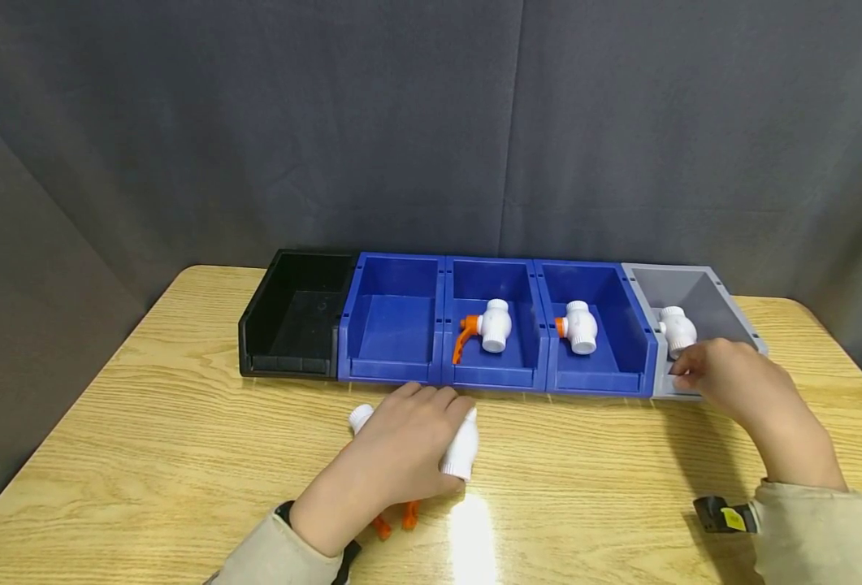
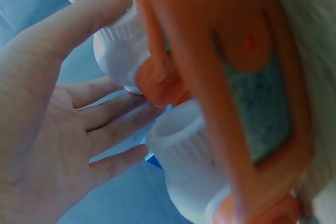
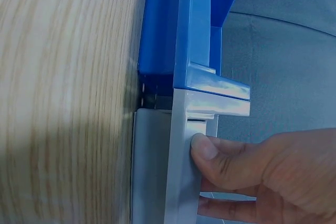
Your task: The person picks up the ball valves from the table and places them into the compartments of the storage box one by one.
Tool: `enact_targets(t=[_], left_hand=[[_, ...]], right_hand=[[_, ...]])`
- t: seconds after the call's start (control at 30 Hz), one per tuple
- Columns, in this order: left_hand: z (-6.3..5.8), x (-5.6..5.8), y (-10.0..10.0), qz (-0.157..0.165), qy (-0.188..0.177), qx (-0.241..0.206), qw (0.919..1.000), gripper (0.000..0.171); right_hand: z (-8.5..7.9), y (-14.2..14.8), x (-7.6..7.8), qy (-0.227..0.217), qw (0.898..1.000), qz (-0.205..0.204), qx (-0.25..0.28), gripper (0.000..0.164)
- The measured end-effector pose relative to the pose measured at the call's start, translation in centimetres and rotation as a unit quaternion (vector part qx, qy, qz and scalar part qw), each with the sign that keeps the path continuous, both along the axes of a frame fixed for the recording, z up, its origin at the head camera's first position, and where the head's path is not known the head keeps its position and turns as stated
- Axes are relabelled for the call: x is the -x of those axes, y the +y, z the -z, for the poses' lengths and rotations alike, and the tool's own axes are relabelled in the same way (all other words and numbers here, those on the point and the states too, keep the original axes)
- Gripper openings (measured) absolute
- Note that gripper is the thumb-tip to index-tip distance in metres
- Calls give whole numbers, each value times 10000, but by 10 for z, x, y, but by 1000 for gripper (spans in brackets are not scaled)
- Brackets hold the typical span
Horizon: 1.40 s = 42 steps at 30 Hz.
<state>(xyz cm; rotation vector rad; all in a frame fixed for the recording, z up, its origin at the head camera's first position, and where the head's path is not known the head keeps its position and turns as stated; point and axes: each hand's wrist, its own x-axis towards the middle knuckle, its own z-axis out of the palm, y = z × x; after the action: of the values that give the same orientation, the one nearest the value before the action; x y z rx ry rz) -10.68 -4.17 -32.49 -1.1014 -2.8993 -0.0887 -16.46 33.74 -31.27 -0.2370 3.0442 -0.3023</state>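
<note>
i judge the white valve (image 1: 461, 447) light, stiff, slightly slick, best gripped by its ribbed ends (image 1: 456, 470); the left hand (image 1: 410, 443) pinches it, the right hand (image 1: 743, 383) hangs relaxed, empty.

Five bins (image 1: 390, 370) abreast on the table (image 1: 182, 431) — valves (image 1: 497, 327) in the right three.

a dark grey curtain (image 1: 372, 138) hangs behind a glare-spotted wood-grain table (image 1: 577, 479).

Left grip (image 1: 410, 439) holds a white valve (image 1: 462, 452), right grip (image 1: 738, 382) at grey bin (image 1: 670, 286).
</note>
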Motion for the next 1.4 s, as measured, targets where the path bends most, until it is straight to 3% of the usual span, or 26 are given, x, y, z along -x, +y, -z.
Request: enact_targets(t=[0.2,0.47,0.83,1.13,1.4], left_hand=[[-5,2,-3,89,306,-28,9995,81],[-14,4,-11,10,360,-237,9991,83],[-17,11,-20,93,772,-510,9957,83],[-21,15,-25,38,919,-481,9946,87],[-21,21,-33,-66,1472,-661,9869,84]], right_hand=[[0,1,0,48,10000,-69,2,4],[-1,0,-2,32,10000,-72,1,5],[-1,-1,-2,23,10000,-19,-42,4],[0,0,-2,57,9999,-37,-83,3],[0,0,-1,50,10000,-20,-49,4]])
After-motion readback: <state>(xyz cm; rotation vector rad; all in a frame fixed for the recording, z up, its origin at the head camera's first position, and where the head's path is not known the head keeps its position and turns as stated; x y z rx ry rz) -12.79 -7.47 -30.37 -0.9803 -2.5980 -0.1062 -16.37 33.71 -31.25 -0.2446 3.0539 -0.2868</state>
